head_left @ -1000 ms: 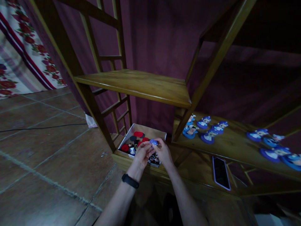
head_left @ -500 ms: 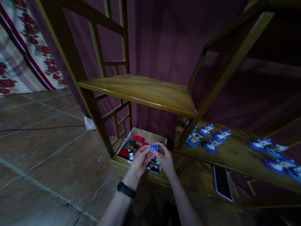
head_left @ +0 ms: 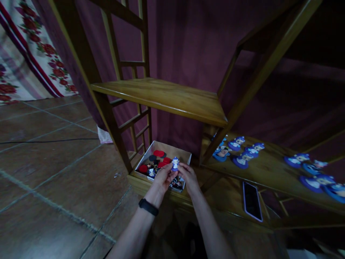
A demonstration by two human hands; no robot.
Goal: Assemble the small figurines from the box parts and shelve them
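A small blue-and-white figurine [head_left: 175, 164] on a round purple-blue base stands upright between my hands, above a box. My left hand [head_left: 164, 178] pinches its base from the left. My right hand [head_left: 189, 176] grips the base from the other side. Beneath and behind them is the open cardboard box [head_left: 185, 156], with red discs [head_left: 160, 154], a dark disc [head_left: 152, 158] and several small figurines inside. Part of the box's contents is hidden by my hands.
Several figurines on blue and purple bases [head_left: 241, 160] stand on the wooden shelf to the right. A phone [head_left: 252, 201] lies on the lower ledge. Over the box juts a wooden shelf board [head_left: 161, 94]; a slanting post [head_left: 258, 86] rises to its right.
The figurine now shows upright and facing me, where before mainly its round blue base showed between my fingers. My hands stay over the box; the view has shifted slightly.
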